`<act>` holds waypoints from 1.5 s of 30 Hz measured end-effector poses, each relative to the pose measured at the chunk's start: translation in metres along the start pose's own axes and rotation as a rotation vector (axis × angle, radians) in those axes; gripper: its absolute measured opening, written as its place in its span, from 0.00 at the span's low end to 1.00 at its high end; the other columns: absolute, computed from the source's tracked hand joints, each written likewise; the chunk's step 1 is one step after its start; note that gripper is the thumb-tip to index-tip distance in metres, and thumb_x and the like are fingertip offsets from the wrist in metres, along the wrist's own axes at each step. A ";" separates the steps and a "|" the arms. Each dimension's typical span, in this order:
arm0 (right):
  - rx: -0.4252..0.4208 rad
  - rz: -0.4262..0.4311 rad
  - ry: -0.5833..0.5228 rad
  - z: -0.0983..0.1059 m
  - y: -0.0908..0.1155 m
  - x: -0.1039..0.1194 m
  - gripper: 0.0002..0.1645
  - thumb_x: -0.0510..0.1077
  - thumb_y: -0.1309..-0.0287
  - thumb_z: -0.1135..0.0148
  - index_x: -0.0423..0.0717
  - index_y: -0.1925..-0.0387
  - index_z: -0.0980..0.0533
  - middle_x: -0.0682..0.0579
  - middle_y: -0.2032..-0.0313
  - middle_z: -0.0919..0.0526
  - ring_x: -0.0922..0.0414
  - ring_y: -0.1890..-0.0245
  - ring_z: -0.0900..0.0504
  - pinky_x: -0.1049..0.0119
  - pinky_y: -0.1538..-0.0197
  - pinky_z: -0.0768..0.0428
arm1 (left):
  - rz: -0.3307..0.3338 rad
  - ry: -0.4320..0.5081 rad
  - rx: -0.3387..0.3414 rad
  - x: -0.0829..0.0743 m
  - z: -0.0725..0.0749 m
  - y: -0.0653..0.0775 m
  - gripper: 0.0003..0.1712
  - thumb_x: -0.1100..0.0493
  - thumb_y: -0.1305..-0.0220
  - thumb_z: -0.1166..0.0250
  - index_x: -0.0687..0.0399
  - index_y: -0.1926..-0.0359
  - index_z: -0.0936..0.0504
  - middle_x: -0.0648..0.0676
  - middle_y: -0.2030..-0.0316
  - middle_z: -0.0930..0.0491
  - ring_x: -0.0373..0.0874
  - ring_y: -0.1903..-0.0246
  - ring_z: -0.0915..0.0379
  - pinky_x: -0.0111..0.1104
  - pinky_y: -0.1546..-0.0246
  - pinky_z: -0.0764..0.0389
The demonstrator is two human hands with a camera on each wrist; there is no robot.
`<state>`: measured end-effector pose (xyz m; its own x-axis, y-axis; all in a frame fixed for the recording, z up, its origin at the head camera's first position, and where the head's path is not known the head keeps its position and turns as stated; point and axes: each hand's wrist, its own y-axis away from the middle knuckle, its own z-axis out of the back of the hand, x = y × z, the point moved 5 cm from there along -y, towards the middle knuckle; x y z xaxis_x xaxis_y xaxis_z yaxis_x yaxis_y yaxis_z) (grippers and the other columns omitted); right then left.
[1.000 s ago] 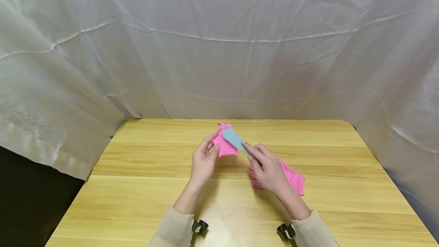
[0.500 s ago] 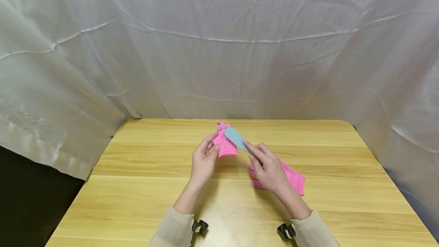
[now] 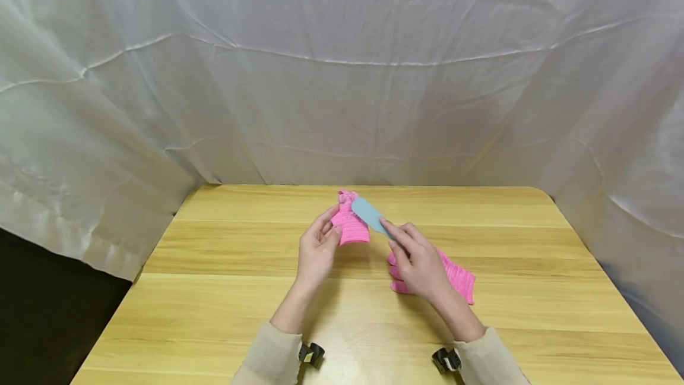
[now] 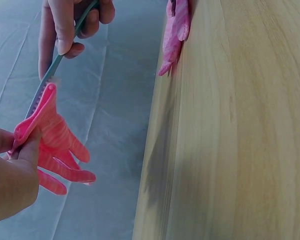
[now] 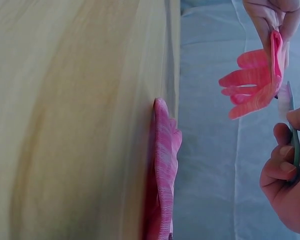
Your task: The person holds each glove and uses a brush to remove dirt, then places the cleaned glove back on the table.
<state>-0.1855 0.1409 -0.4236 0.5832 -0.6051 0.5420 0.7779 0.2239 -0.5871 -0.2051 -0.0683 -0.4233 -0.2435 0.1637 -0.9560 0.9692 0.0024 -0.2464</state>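
Observation:
My left hand (image 3: 317, 248) pinches a pink knit glove (image 3: 354, 230) by its side edge and holds it above the table. In the left wrist view the glove (image 4: 57, 137) hangs with its fingers spread, clear of the tabletop. A light blue brush (image 3: 367, 214) is gripped by its handle in my right hand (image 3: 422, 266), index finger laid along it. The brush's bristle side faces the glove, close against the cuff in the left wrist view. Below my right hand a second pink glove (image 3: 458, 278) lies on the table, partly hidden by that hand.
The wooden table (image 3: 224, 314) spans the lower view. Behind it and along both sides hangs a pale grey curtain (image 3: 342, 106). Black camera mounts (image 3: 312, 355) sit at both wrists by the beige sleeves (image 3: 269, 352).
The brush has shifted slightly to the right across the glove, uncovering a bit more of its pink surface. My left hand has stayed nearly still, and the second glove has not moved.

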 end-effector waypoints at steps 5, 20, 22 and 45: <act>-0.002 -0.026 0.007 0.000 0.000 -0.002 0.29 0.32 0.32 0.37 0.51 0.31 0.23 0.54 0.59 0.20 0.66 0.76 0.34 0.72 0.77 0.32 | 0.010 0.002 -0.009 0.000 0.000 0.000 0.27 0.75 0.27 0.46 0.68 0.29 0.29 0.66 0.30 0.28 0.60 0.35 0.26 0.31 0.41 0.18; -0.083 -0.099 -0.056 0.010 0.000 -0.006 0.30 0.30 0.32 0.39 0.47 0.31 0.23 0.53 0.63 0.23 0.64 0.75 0.30 0.71 0.78 0.30 | 0.018 0.023 -0.051 0.000 0.004 -0.002 0.26 0.76 0.27 0.46 0.70 0.29 0.30 0.69 0.32 0.27 0.60 0.36 0.25 0.32 0.42 0.18; -0.094 -0.096 -0.076 0.011 -0.001 -0.004 0.30 0.29 0.33 0.39 0.48 0.31 0.23 0.54 0.64 0.23 0.65 0.76 0.30 0.71 0.78 0.31 | 0.019 0.024 -0.049 0.000 0.004 -0.002 0.26 0.76 0.27 0.47 0.70 0.29 0.30 0.69 0.32 0.27 0.60 0.36 0.25 0.32 0.42 0.18; 0.058 -0.019 -0.075 -0.005 0.003 0.012 0.28 0.34 0.29 0.40 0.50 0.30 0.25 0.53 0.58 0.20 0.70 0.78 0.28 0.74 0.79 0.27 | 0.031 0.011 -0.015 0.000 -0.001 0.001 0.27 0.75 0.27 0.46 0.68 0.28 0.30 0.69 0.30 0.29 0.62 0.35 0.26 0.32 0.41 0.18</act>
<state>-0.1772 0.1307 -0.4214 0.5825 -0.5513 0.5973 0.7999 0.2582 -0.5418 -0.2042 -0.0676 -0.4233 -0.2133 0.1751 -0.9612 0.9766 0.0121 -0.2145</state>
